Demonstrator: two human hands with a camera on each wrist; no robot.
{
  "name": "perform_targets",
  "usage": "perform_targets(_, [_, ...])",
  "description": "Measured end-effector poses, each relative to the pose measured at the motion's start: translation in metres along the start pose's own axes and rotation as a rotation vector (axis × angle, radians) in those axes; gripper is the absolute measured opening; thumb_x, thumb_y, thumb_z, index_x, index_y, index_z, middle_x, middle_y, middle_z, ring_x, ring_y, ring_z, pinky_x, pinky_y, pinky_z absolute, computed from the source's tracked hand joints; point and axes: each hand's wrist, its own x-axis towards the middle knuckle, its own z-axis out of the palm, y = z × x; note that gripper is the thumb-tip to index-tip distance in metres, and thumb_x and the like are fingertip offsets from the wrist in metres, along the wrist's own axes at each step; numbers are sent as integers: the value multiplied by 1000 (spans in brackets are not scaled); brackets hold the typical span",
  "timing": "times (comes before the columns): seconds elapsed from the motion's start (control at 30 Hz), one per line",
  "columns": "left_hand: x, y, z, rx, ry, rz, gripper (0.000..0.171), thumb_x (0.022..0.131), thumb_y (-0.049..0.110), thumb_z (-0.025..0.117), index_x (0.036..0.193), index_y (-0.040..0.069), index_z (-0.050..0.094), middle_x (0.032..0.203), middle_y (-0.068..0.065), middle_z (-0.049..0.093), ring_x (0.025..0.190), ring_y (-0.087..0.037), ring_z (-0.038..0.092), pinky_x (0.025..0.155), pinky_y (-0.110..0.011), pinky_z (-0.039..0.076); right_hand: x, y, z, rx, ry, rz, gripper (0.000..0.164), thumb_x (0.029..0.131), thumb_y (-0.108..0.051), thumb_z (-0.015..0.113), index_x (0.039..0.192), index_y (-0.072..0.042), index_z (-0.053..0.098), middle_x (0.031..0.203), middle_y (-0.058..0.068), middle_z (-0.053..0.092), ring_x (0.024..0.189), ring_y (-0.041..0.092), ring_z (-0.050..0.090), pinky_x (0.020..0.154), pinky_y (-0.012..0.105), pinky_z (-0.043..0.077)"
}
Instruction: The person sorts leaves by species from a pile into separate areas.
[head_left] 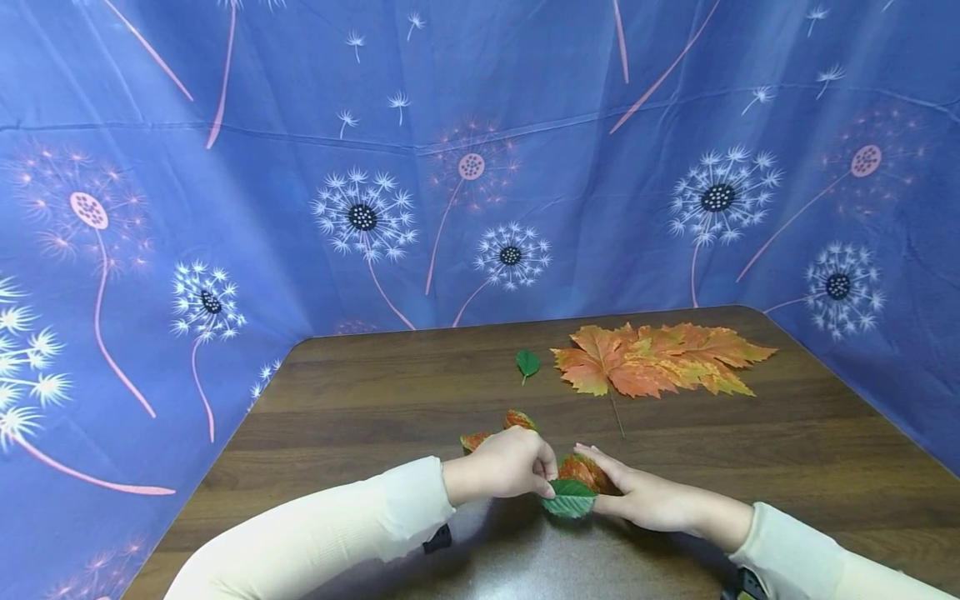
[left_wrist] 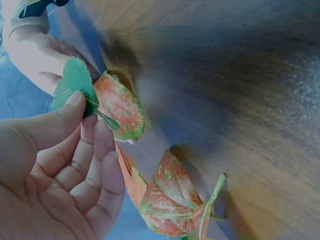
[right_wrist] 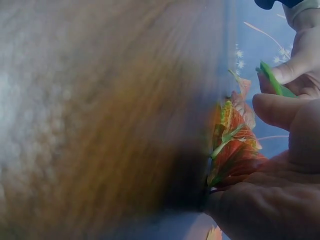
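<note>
Left hand (head_left: 510, 467) pinches green leaf (head_left: 572, 502) near its stem; right hand (head_left: 660, 500), fingers and thumb apart, beside reddish leaf (head_left: 582, 472) on tabletop (head_left: 375, 392).

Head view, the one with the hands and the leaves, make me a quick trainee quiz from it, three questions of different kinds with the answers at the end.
1. Which hand pinches the serrated green leaf?
A) the right hand
B) the left hand
C) neither hand

2. True or false: the small green leaf at the back lies to the left of the large orange leaves in the picture.

3. Fill in the blank: the patterned cloth behind the wooden table has a mostly ____ background.

Key: 1. B; 2. True; 3. blue
</note>
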Motion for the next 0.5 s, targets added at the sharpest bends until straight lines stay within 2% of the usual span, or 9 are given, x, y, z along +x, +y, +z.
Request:
perform_targets(0.17, [5, -5, -8, -161, 21, 11, 10, 80, 13, 79, 75, 12, 71, 67, 7, 68, 56, 3, 55, 55, -13, 45, 1, 0, 0, -10, 14, 14, 79, 98, -37, 57, 156, -7, 13, 156, 33, 12, 140, 51, 21, 104, 68, 28])
perform_targets(0.27, [8, -9, -13, -260, 58, 5, 8, 80, 9, 78, 75, 9, 72, 67, 2, 70, 57, -4, 61, 54, -14, 46, 0, -1, 1, -25, 31, 23, 81, 97, -37, 57, 155, -1, 12, 155, 34, 14, 141, 52, 18, 106, 69, 24])
perform_targets(0.37, [12, -13, -19, -311, 107, -19, 6, 81, 7, 77, 77, 7, 72, 69, -1, 71, 60, -10, 64, 54, -17, 47, -1, -2, 2, -31, 34, 15, 81, 98, -37, 56, 154, 2, 12, 155, 36, 10, 140, 55, 14, 107, 70, 22])
perform_targets(0.47, [17, -17, -26, -314, 152, -36, 4, 82, 8, 77, 82, 6, 73, 73, -2, 72, 63, -11, 65, 56, -18, 47, -1, -2, 2, -32, 29, 3, 78, 98, -36, 55, 155, -2, 13, 156, 35, 7, 140, 55, 14, 106, 70, 22])
perform_targets(0.5, [19, -18, -28, -325, 161, -45, 4, 83, 8, 76, 84, 5, 73, 74, -3, 72, 66, -15, 67, 56, -19, 48, -1, -2, 2, -31, 26, -2, 77, 98, -36, 55, 155, -3, 14, 156, 35, 8, 140, 56, 15, 106, 70, 23])
